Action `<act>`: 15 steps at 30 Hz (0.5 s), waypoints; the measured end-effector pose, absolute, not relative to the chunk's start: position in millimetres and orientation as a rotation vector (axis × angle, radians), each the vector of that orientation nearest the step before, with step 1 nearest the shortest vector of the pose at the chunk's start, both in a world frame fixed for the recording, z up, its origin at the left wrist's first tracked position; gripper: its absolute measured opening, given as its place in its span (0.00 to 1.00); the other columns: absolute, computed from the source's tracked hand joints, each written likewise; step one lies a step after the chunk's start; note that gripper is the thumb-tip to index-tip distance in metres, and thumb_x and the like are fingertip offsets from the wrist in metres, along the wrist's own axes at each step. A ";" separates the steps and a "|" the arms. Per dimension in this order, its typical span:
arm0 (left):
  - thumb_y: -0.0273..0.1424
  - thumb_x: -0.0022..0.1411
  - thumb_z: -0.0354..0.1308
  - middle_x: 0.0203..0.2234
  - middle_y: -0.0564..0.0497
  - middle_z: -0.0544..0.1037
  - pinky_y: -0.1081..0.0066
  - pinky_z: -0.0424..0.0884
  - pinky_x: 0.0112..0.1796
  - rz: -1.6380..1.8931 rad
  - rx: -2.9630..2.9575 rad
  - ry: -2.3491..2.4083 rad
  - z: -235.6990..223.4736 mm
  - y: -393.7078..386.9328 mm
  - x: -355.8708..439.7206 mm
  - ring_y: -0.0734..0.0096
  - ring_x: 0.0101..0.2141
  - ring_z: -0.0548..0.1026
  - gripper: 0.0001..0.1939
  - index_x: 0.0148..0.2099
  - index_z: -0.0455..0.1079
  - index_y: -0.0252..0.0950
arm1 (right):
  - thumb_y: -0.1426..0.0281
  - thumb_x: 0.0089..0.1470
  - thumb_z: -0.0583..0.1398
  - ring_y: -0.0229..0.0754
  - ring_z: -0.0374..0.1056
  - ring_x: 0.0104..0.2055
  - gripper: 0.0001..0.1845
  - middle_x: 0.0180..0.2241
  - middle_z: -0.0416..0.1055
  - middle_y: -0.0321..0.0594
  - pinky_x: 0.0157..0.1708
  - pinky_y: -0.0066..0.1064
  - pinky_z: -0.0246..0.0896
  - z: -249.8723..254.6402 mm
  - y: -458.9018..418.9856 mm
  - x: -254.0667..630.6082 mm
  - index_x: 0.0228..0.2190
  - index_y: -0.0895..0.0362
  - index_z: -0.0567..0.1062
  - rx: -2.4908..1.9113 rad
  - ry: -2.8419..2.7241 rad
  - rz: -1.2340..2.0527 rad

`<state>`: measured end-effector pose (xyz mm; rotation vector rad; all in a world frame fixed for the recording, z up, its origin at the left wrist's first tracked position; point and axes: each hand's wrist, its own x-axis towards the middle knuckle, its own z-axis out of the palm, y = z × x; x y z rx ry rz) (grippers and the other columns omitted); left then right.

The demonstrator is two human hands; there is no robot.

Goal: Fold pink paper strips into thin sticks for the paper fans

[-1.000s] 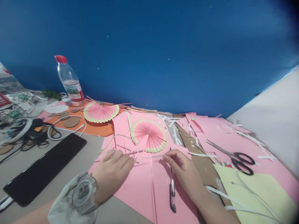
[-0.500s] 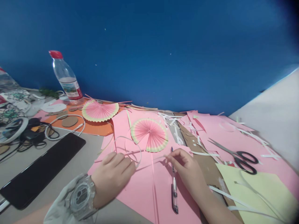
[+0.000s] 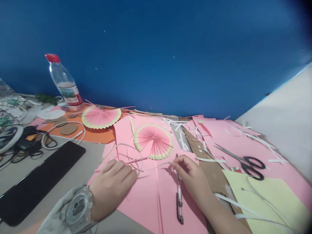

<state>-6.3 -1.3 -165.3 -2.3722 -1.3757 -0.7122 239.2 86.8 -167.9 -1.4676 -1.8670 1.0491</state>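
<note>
My left hand (image 3: 114,190), with a clear watch (image 3: 79,209) on its wrist, is closed palm down over the pink paper (image 3: 143,204). A thin pale strip (image 3: 141,159) curls in a loop from its fingers. My right hand (image 3: 191,180) pinches the end of a thin pale strip between thumb and fingertips; whether both hands hold the same strip is hard to tell. Beneath the right hand lies a clear pen (image 3: 179,203) with a black cap. Beyond both hands, a round pleated pink fan (image 3: 154,139) with a yellow-green rim lies flat, a gap in its lower side.
A second pleated fan (image 3: 101,117) sits on orange card (image 3: 107,136) at the back left, beside a red-capped bottle (image 3: 65,86). A black phone (image 3: 44,182) lies left, near cables (image 3: 31,139). Scissors (image 3: 243,161), white strips and yellow paper (image 3: 270,201) are right.
The view has shifted slightly, so everything sits a little further left. Both hands keep nearly the same pose; the strip at my right fingertips now looks more curved.
</note>
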 end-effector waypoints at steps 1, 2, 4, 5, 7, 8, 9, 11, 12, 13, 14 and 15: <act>0.25 0.67 0.49 0.25 0.51 0.73 0.63 0.56 0.33 -0.704 -2.376 -1.371 -164.9 -1.7 -6.7 0.65 0.29 0.63 0.09 0.35 0.69 0.34 | 0.59 0.60 0.56 0.40 0.67 0.29 0.14 0.27 0.72 0.34 0.32 0.29 0.57 -168.0 87.0 239.1 0.27 0.54 0.69 -1.446 -1.881 1.056; 0.25 0.66 0.50 0.24 0.52 0.72 0.63 0.56 0.33 -0.697 -2.380 -1.363 -164.8 -2.4 -6.7 0.65 0.28 0.63 0.08 0.34 0.69 0.34 | 0.60 0.61 0.55 0.40 0.67 0.30 0.13 0.29 0.72 0.34 0.33 0.29 0.57 -168.4 87.2 239.1 0.28 0.54 0.70 -1.427 -1.892 1.054; 0.25 0.66 0.51 0.24 0.52 0.72 0.63 0.56 0.33 -0.680 -2.399 -1.326 -165.0 -5.2 -5.3 0.65 0.28 0.62 0.08 0.35 0.70 0.34 | 0.61 0.61 0.54 0.41 0.68 0.33 0.12 0.30 0.73 0.34 0.35 0.30 0.58 -169.9 87.9 239.3 0.30 0.54 0.70 -1.398 -1.912 1.021; 0.24 0.66 0.49 0.24 0.52 0.72 0.63 0.56 0.34 -0.676 -2.415 -1.296 -165.3 -7.0 -3.9 0.65 0.28 0.63 0.09 0.35 0.70 0.33 | 0.62 0.62 0.54 0.41 0.68 0.34 0.12 0.31 0.72 0.35 0.37 0.31 0.58 -170.9 88.4 239.3 0.30 0.54 0.70 -1.384 -1.924 0.996; 0.23 0.67 0.46 0.24 0.52 0.72 0.62 0.57 0.35 -0.668 -2.459 -1.224 -165.4 -11.2 0.3 0.65 0.28 0.64 0.12 0.36 0.71 0.33 | 0.63 0.61 0.55 0.42 0.67 0.36 0.11 0.32 0.72 0.36 0.39 0.32 0.57 -172.6 89.4 239.1 0.30 0.54 0.71 -1.351 -1.959 0.948; 0.23 0.67 0.45 0.24 0.52 0.72 0.62 0.58 0.36 -0.665 -2.483 -1.186 -165.1 -13.2 2.9 0.66 0.28 0.64 0.13 0.36 0.71 0.33 | 0.64 0.61 0.55 0.43 0.66 0.37 0.11 0.33 0.71 0.36 0.40 0.33 0.57 -173.1 89.9 238.7 0.30 0.54 0.71 -1.332 -1.980 0.928; 0.22 0.66 0.45 0.24 0.52 0.72 0.62 0.58 0.35 -0.661 -2.505 -1.152 -164.7 -14.9 5.7 0.66 0.27 0.64 0.13 0.36 0.71 0.33 | 0.64 0.61 0.55 0.44 0.66 0.38 0.11 0.33 0.71 0.37 0.41 0.34 0.56 -173.3 90.2 238.2 0.29 0.54 0.71 -1.315 -2.002 0.912; 0.22 0.64 0.47 0.23 0.53 0.71 0.63 0.57 0.34 -0.643 -2.537 -1.105 -163.3 -17.7 11.3 0.67 0.26 0.64 0.11 0.35 0.71 0.34 | 0.66 0.61 0.55 0.44 0.65 0.39 0.10 0.33 0.71 0.38 0.42 0.35 0.56 -172.8 90.0 236.6 0.29 0.55 0.71 -1.288 -2.046 0.889; 0.21 0.63 0.49 0.22 0.54 0.70 0.63 0.57 0.33 -0.630 -2.548 -1.092 -162.6 -18.8 14.1 0.67 0.25 0.64 0.10 0.34 0.71 0.34 | 0.67 0.61 0.55 0.45 0.65 0.40 0.10 0.33 0.71 0.38 0.43 0.36 0.55 -172.1 89.7 235.5 0.28 0.55 0.71 -1.279 -2.068 0.878; 0.21 0.62 0.50 0.21 0.54 0.70 0.64 0.56 0.32 -0.619 -2.557 -1.083 -162.3 -19.7 16.7 0.67 0.24 0.63 0.10 0.33 0.70 0.34 | 0.68 0.61 0.55 0.45 0.65 0.40 0.10 0.33 0.72 0.38 0.44 0.37 0.54 -171.2 89.1 234.2 0.28 0.55 0.72 -1.272 -2.091 0.868; 0.21 0.61 0.50 0.20 0.55 0.69 0.64 0.56 0.31 -0.602 -2.571 -1.080 -162.5 -20.6 19.1 0.68 0.23 0.63 0.09 0.32 0.69 0.35 | 0.69 0.60 0.56 0.45 0.65 0.40 0.09 0.33 0.72 0.37 0.45 0.38 0.53 -170.1 88.5 232.7 0.28 0.55 0.72 -1.266 -2.114 0.858; 0.21 0.61 0.51 0.19 0.56 0.68 0.65 0.56 0.30 -0.586 -2.590 -1.072 -163.3 -21.6 21.3 0.68 0.22 0.62 0.09 0.31 0.69 0.35 | 0.70 0.60 0.56 0.45 0.65 0.40 0.09 0.33 0.73 0.37 0.46 0.39 0.52 -168.9 87.8 231.0 0.28 0.55 0.73 -1.260 -2.136 0.848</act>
